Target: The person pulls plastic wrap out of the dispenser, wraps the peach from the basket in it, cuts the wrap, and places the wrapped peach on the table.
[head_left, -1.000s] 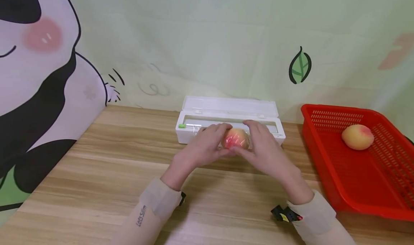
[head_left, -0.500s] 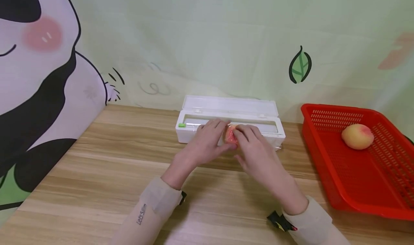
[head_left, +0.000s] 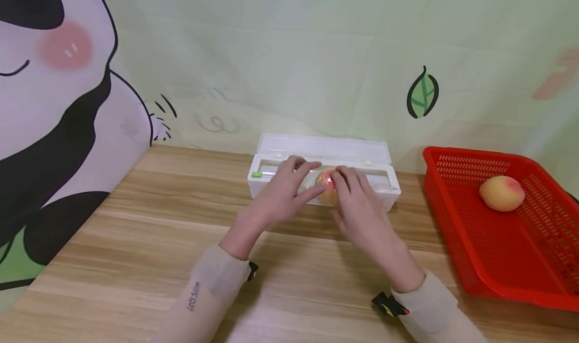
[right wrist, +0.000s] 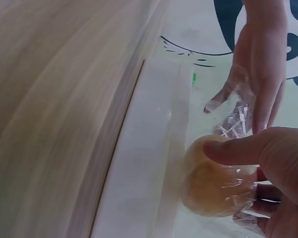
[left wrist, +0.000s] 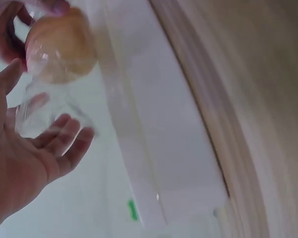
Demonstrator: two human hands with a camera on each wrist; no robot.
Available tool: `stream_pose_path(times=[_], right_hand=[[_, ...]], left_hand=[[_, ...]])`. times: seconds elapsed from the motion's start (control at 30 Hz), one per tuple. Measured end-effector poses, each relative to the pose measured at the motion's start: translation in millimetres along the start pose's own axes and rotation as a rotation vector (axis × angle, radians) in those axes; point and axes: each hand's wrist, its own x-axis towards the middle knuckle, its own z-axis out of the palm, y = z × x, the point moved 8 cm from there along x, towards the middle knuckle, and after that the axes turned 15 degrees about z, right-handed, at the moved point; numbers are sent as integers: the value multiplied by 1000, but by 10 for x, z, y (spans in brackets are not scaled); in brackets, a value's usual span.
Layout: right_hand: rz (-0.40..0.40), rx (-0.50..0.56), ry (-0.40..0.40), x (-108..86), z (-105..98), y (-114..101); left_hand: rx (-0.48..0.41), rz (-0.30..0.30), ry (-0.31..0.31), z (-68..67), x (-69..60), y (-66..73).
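Observation:
A peach (head_left: 328,197) partly covered in clear plastic film (right wrist: 237,119) is held above the front of an open white film dispenser box (head_left: 261,186). My right hand (head_left: 365,213) grips the peach, with the thumb on one side and the fingers curled round the other, as the right wrist view shows. My left hand (head_left: 277,197) is spread beside the fruit, thumb toward it. In the left wrist view, loose film (left wrist: 54,111) trails from the peach across the left palm and fingers, which are not closed on it. Whether the left thumb touches the peach, I cannot tell.
A red perforated basket (head_left: 457,222) with another peach (head_left: 502,193) in it stands at the right. The dispenser's lid (head_left: 323,148) leans back near the printed backdrop. A green slider (head_left: 256,174) sits at the box's left end. Everything stands on a wood-grain table (head_left: 181,217).
My right fingers have moved over onto the peach and now hold it. The left hand, earlier close against the peach, has drawn slightly left and its fingers have spread.

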Motion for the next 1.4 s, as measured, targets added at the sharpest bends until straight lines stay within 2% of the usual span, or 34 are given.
stream_pose_path(times=[0.1, 0.3, 0.47, 0.6, 0.73, 0.9, 1.03, 1.1, 1.2, 1.3, 1.37, 1.4], right_hand=[[18, 15, 11, 21, 20, 30], [63, 29, -2, 44, 78, 76], [78, 3, 14, 62, 117, 66], [80, -12, 35, 72, 146, 62], [80, -4, 67, 79, 151, 71], [105, -7, 93, 85, 144, 88], [108, -27, 100, 81, 146, 78], [105, -31, 100, 80, 146, 72], [97, -40, 95, 81, 147, 69], [88, -62, 83, 95, 165, 70], [82, -82, 73, 112, 183, 71], [81, -91, 68, 120, 190, 70]], left_hand=[[-48, 10, -12, -73, -19, -36], [-86, 40, -37, -200, -66, -109], [-115, 40, -31, -237, -103, -175], [-115, 57, 0, -275, -113, -208], [-110, 22, 18, -319, -144, -278], [-77, -13, 4, -359, -174, -327], [-124, -39, 24, -371, -195, -355], [-167, -71, 53, -381, -209, -397], [-198, -140, 133, -436, -234, -472], [-148, -244, 208, -506, -282, -568], [-90, -342, 212, -531, -341, -637], [-57, -393, 192, -531, -375, -669]])
